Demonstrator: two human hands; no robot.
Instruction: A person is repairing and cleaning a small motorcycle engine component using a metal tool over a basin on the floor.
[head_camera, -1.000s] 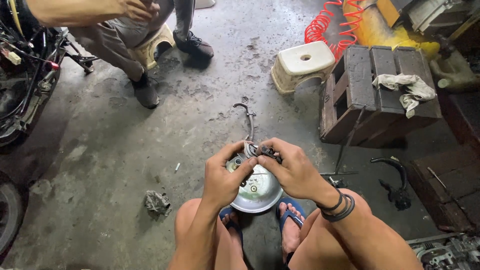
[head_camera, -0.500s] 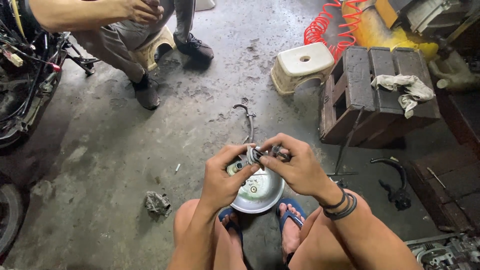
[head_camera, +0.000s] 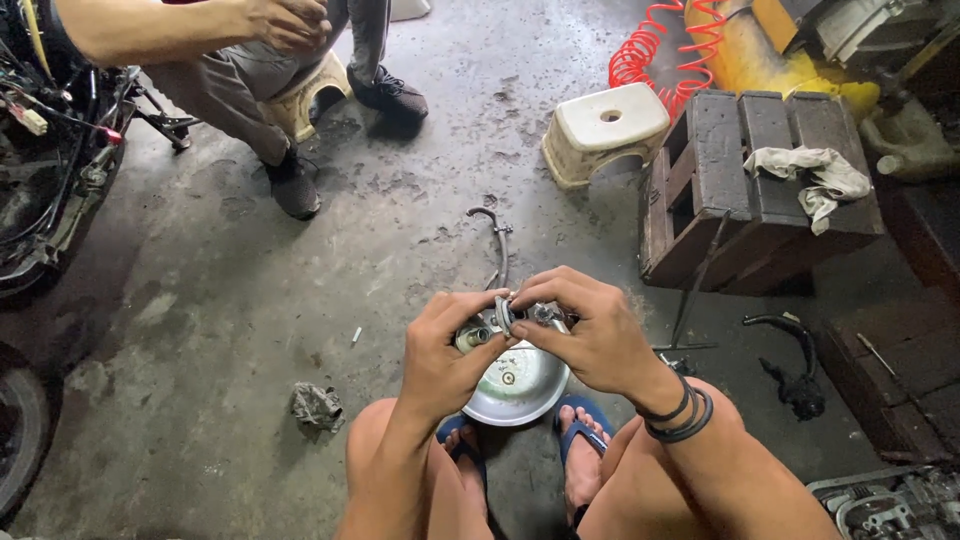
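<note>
Both my hands meet over a shallow metal bowl (head_camera: 515, 390) that sits on the concrete floor between my feet. My left hand (head_camera: 448, 350) and my right hand (head_camera: 590, 335) together grip a small grey metal part (head_camera: 512, 314), pinched between the fingertips. Fingers hide most of the part. A few small pieces lie inside the bowl. Black bands circle my right wrist (head_camera: 678, 415).
A bent metal rod (head_camera: 497, 240) lies on the floor beyond the bowl. A dark wooden crate (head_camera: 750, 190) with a rag stands at right, a cream plastic stool (head_camera: 600, 130) behind it. Another person sits upper left beside a motorcycle (head_camera: 50, 180). A crumpled rag (head_camera: 317, 405) lies left.
My hands have shifted slightly on the metal part, the right fingers closing over its top. The person at upper left has barely moved.
</note>
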